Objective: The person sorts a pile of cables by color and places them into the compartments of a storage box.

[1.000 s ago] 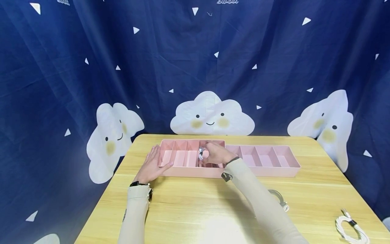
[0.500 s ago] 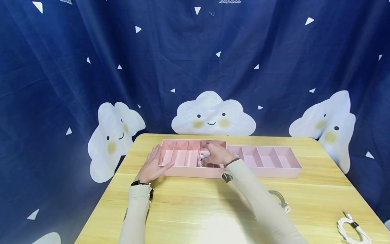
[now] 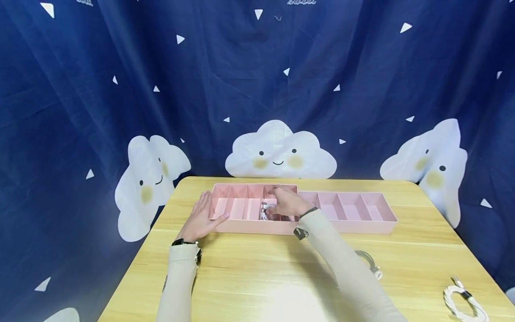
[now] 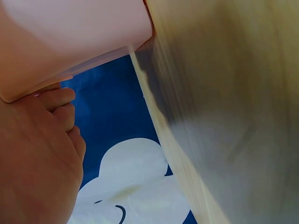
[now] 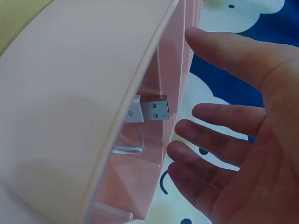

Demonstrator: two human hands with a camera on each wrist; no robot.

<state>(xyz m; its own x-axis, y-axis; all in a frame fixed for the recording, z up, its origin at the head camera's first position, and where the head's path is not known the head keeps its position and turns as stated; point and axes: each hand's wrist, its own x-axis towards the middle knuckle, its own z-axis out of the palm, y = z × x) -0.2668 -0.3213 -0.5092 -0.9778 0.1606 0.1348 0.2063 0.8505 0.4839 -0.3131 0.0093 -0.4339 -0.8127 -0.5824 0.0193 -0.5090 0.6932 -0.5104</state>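
A white USB cable (image 3: 264, 212) lies in the fourth compartment from the left of a pink divided box (image 3: 249, 227). Its metal plug (image 5: 155, 108) sticks up inside the box in the right wrist view. My right hand (image 3: 287, 202) is over the box beside this cable, thumb and fingers spread apart with nothing between them. At the box's left end rests my left hand (image 3: 198, 220), its fingers along the end wall and its thumb at the front. In the left wrist view, part of those fingers is hidden by the box.
A paler pink divided box (image 3: 364, 227) stands to the right, end to end with the first. On the wooden table (image 3: 249, 277) lie a coiled grey cable (image 3: 370, 261) and a coiled white cable (image 3: 477, 307) with a black strap. A dark blue curtain (image 3: 209, 103) hangs behind.
My right hand has let go of the white USB cable, which has dropped lower into the compartment, and the fingers have spread. My left hand stays at the box's end.
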